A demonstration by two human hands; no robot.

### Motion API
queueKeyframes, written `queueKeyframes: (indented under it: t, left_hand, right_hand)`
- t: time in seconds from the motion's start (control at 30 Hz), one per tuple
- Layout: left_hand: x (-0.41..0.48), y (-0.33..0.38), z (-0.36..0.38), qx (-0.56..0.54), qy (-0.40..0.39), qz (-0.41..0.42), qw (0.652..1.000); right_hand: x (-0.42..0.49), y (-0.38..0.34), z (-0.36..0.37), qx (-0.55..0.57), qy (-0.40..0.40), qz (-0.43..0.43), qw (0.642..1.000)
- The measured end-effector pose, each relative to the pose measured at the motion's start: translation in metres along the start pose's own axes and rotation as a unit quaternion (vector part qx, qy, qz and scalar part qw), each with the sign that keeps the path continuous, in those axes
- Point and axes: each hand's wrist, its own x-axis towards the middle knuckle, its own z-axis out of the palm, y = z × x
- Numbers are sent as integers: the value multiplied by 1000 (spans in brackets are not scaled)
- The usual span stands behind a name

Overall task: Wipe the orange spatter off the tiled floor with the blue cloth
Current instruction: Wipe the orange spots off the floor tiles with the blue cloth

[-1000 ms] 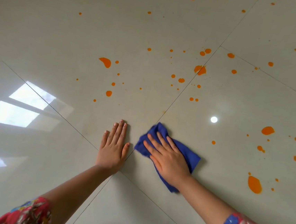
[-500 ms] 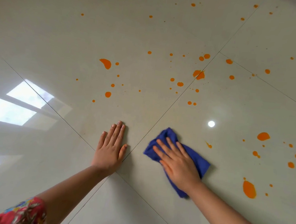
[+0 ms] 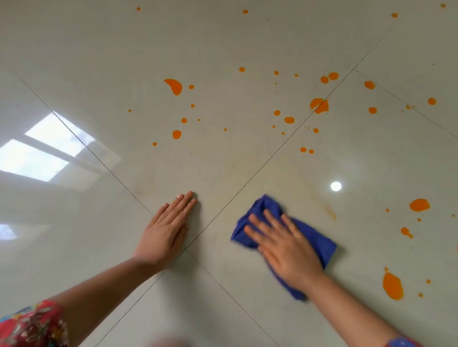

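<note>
Now the pale glossy tiled floor [image 3: 235,34] shows what your last stroke has done: the patch round the thin dark grout line [image 3: 248,181] at the centre of your view carries no drops, only a faint yellowish haze. The scattered orange spatter [image 3: 174,86] lies untouched in an arc from eleven o'clock round to three o'clock.

Your left hand [image 3: 166,229] has not moved. It lies flat with its fingers straight and together, the palm pressed to the floor just left of the grout line as a prop. Your right hand [image 3: 288,246] has its fingers spread and straight and bears down on the crumpled blue cloth [image 3: 263,207], driving it by pressure, not by a grasp.

That cloth has slid off the grout line toward three o'clock. It now lies wholly on the right-hand tile and is blurred with motion.

The smallest change matters most. The single droplet that sat at two o'clock of the cloth is now a thin orange smear [image 3: 330,212], so you have dragged it, not lifted it.

By my reckoning you are early in the job. The smear wants a second pass with a cleaner fold, then carry on to the large orange blob [image 3: 392,285] at four o'clock of the cloth.
</note>
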Motion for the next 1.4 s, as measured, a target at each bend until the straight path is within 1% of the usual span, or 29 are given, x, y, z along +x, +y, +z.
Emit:
queueKeyframes:
  t: [0.07, 0.1, 0.13, 0.17, 0.2, 0.27, 0.3, 0.37, 0.43, 0.5, 0.57, 0.6, 0.63, 0.73, 0.77, 0.8, 0.83, 0.9, 0.97, 1.0, 1.03, 1.07, 1.1, 1.17, 1.2, 1.23, 1.27, 1.3, 1.4]
  left_hand:
    - [-2, 1, 1, 11, 2, 1, 1000]
    - [-2, 2, 2, 12, 5, -3, 1000]
    - [-1, 2, 3, 10, 8, -9, 1000]
    - [-1, 4, 4, 6, 10, -14, 1000]
    - [-1, 4, 5, 2, 12, -22, 1000]
    - [0, 6, 6, -3, 16, -36, 999]
    - [1, 7, 7, 1, 14, -37, 999]
    - [1, 11, 8, 15, 10, -30, 999]
    - [2, 16, 9, 28, 0, -2, 1000]
    - [7, 23, 11, 35, -16, 31, 999]
    - [12, 34, 15, 32, -22, 47, 998]
    - [15, 39, 17, 25, -25, 50, 998]
    - [17, 42, 18, 19, -29, 47, 998]
    - [28, 55, 21, 20, -32, 59, 998]
    - [32, 59, 21, 24, -36, 66, 997]
    - [35, 61, 21, 29, -40, 72, 996]
    - [36, 62, 21, 37, -44, 76, 995]
    - [36, 64, 21, 57, -48, 83, 994]
    - [36, 61, 21, 60, -52, 83, 993]
    - [37, 59, 21, 61, -51, 83, 993]
    - [38, 58, 20, 62, -49, 80, 994]
    - [39, 55, 18, 60, -44, 74, 994]
    - [41, 52, 15, 59, -37, 65, 995]
    - [45, 46, 9, 51, -23, 36, 998]
    - [48, 42, 7, 48, -15, 20, 999]
    - [50, 38, 3, 45, -7, 5, 999]
    - [51, 34, 0, 41, 2, -9, 999]
    - [52, 31, -2, 34, 12, -22, 999]
    - [56, 20, -9, 8, 45, -60, 997]
  right_hand:
    - [33, 23, -8, -7, 18, 90, 996]
    - [55, 22, -11, -7, 29, 133, 991]
    - [75, 12, -10, -6, 42, 151, 988]
    - [83, -7, -5, -3, 52, 136, 989]
    - [78, -30, 3, -8, 50, 83, 995]
    - [30, -65, 14, -19, 3, -38, 999]
    - [-2, -69, 17, -18, -17, -64, 998]
    - [-53, -51, 9, -16, -31, -60, 998]
    - [-75, -15, 2, -31, -32, -15, 999]
    - [-61, 15, -4, -35, -13, 76, 996]
    - [-24, 15, -8, -30, 11, 196, 980]
    - [-9, 5, -6, -29, 29, 227, 973]
    - [-2, -11, -2, -29, 31, 220, 975]
    - [-50, -49, 11, -51, -5, 84, 995]
    - [-73, -47, 10, -46, -15, 67, 997]
    - [-88, -37, 6, -37, -16, 75, 996]
    - [-95, -22, 2, -28, -17, 102, 994]
    - [-85, 17, -3, -22, 0, 194, 981]
    - [-44, 53, -11, -12, 26, 292, 956]
    - [-20, 62, -16, -6, 37, 324, 945]
    - [1, 64, -18, -7, 44, 334, 942]
    - [16, 58, -16, -11, 50, 313, 948]
    - [23, 45, -12, -18, 44, 267, 963]
    - [4, 12, -3, -27, 3, 137, 990]
    - [-15, 5, -2, -18, -17, 90, 996]
    - [-29, 8, -4, -14, -19, 64, 998]
    - [-35, 20, -6, -19, -10, 63, 998]
    - [-33, 35, -6, -30, 5, 93, 995]
    - [22, 64, -13, -23, 44, 246, 968]
